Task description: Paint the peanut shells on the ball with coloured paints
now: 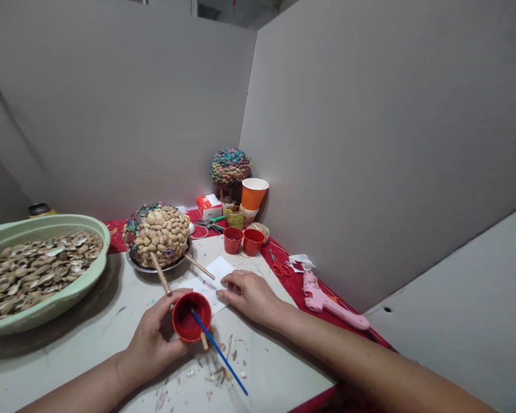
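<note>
A small red cup, tipped toward the camera, is held by my left hand, fingers wrapped round its side. A blue brush leans out of the cup over the board. My right hand rests on a white paper, its fingers loosely curled; whether anything is under them is hidden. Behind the hands, a ball covered in peanut shells, partly painted, sits in a metal dish with wooden sticks pointing out of it.
A green basket of shells stands at left. Two red cups, an orange cup and a second, coloured ball are at the back. Red scissors and a pink glue gun lie at right. Shell scraps litter the front.
</note>
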A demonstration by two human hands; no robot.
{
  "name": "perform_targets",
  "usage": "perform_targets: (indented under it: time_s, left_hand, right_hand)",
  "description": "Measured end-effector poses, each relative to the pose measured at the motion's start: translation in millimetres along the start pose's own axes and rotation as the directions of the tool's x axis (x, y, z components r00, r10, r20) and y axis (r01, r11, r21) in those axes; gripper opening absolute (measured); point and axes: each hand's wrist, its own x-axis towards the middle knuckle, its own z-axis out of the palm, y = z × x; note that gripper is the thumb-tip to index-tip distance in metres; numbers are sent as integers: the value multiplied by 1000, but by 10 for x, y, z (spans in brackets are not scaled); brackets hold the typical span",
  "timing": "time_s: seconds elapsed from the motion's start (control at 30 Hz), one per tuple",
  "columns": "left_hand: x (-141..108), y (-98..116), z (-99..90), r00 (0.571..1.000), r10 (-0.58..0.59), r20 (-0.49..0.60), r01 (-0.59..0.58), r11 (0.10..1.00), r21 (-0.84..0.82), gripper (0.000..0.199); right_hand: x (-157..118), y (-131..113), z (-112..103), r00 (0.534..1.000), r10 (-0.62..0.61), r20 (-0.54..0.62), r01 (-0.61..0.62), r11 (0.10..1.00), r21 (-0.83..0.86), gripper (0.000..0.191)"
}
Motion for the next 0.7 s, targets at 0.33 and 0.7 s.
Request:
perform_targets:
  time_s: [0.33, 0.7]
  left_hand:
    - [-20, -22, 39, 998, -40, 50, 42, 998, -38, 52]
    - [-80, -355, 66, 992, 98, 82, -88, 989, -118, 55]
  right_hand:
    - [37, 64, -220, 998, 12, -57, -7, 995, 95, 16]
    - [963, -56, 34, 936, 298, 188, -322, 506, 800, 21]
